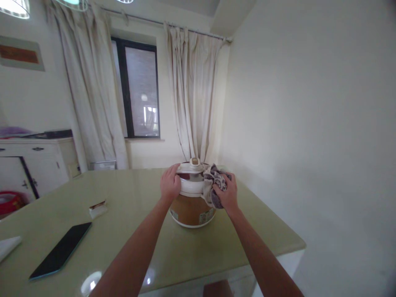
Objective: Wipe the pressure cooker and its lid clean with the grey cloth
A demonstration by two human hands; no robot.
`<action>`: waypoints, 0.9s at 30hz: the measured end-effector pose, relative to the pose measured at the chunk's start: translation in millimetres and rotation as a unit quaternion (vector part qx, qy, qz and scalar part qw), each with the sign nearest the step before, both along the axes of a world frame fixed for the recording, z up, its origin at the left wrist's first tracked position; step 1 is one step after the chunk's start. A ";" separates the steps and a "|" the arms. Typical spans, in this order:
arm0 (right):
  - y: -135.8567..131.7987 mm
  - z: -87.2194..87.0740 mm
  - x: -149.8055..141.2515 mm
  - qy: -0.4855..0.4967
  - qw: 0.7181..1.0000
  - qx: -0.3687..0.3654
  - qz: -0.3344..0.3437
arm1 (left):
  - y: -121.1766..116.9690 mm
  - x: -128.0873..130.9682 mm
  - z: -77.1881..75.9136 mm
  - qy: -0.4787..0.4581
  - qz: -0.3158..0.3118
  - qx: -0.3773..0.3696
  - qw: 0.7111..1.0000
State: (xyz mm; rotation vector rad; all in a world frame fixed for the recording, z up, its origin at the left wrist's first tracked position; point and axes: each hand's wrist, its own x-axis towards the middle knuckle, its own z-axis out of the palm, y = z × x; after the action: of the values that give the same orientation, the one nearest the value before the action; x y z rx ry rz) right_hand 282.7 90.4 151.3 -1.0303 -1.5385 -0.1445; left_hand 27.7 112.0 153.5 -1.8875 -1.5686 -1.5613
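In the head view a round appliance, seemingly a cooker [192, 210], stands upright on the table. It has a brown body, a white band, a shiny lid section and a white top handle with a knob. My left hand [170, 183] is closed around the left side of its white top, thumb towards me; the fingertips are hidden. On the opposite side my right hand [228, 193] grips a bunched grey-and-white patterned cloth [213, 179], which presses against the cooker's right side near the white band.
The pale green tabletop [123, 243] bears a dark tablet [62, 251], a small white packet [98, 209] and a white item [8, 246] at the left edge. A wall [309, 123] rises on the right. A brown seat [217, 288] shows below the front edge.
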 end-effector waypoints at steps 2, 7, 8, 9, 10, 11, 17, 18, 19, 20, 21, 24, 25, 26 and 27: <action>-12.4 -11.1 -5.2 -0.030 0.999 0.028 -0.027 | 0.1 0.5 -0.4 0.000 0.002 0.004 1.000; -61.9 -39.1 -28.9 -0.180 0.978 0.086 -0.060 | 1.9 -1.1 -1.7 0.002 0.000 0.006 1.000; -67.2 -42.7 -31.5 -0.199 0.974 0.093 -0.062 | 2.2 -1.4 -1.7 0.002 0.002 0.005 1.000; -70.3 -46.0 -33.1 -0.215 0.969 0.100 -0.063 | 2.3 -1.5 -1.6 0.002 0.003 0.005 1.000; -71.4 -49.4 -33.8 -0.231 0.965 0.110 -0.064 | 2.3 -1.5 -1.4 0.003 0.003 0.005 1.000; -71.0 -53.2 -34.0 -0.245 0.959 0.125 -0.065 | 2.1 -1.3 -1.0 0.003 0.003 0.007 1.000; -56.5 -84.5 -42.8 -0.298 0.929 0.211 -0.055 | 1.0 0.0 0.7 0.001 0.003 0.016 1.000; -54.1 -89.3 -48.1 -0.303 0.928 0.211 -0.049 | 1.1 -0.2 0.7 0.001 0.002 0.016 1.000; -52.0 -93.4 -54.5 -0.307 0.927 0.210 -0.040 | 1.2 -0.6 0.7 0.001 0.001 0.016 1.000; -50.2 -97.0 -61.6 -0.314 0.926 0.210 -0.026 | 1.4 -1.1 0.8 0.001 -0.002 0.016 1.000; -48.8 -100.1 -69.1 -0.326 0.921 0.211 -0.006 | 1.5 -1.7 0.9 0.002 -0.004 0.016 1.000; -45.1 -108.1 -85.3 -0.389 0.891 0.222 0.074 | 1.9 -3.9 1.2 0.003 -0.008 0.010 1.000; -43.9 -111.3 -86.2 -0.408 0.879 0.225 0.098 | 2.1 -4.6 1.3 0.004 -0.010 0.007 1.000; -42.7 -115.0 -84.0 -0.420 0.871 0.226 0.116 | 2.3 -5.2 1.3 0.006 -0.015 0.005 1.000; -41.6 -119.5 -78.6 -0.423 0.869 0.222 0.129 | 2.6 -5.7 1.2 0.009 -0.020 0.003 1.000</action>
State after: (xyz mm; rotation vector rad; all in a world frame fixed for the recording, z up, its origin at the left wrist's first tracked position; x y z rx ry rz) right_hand 204.2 48.8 31.7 -0.3664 -2.2664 -0.8100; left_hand 22.0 114.6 154.7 -1.9361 -1.5247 -1.5599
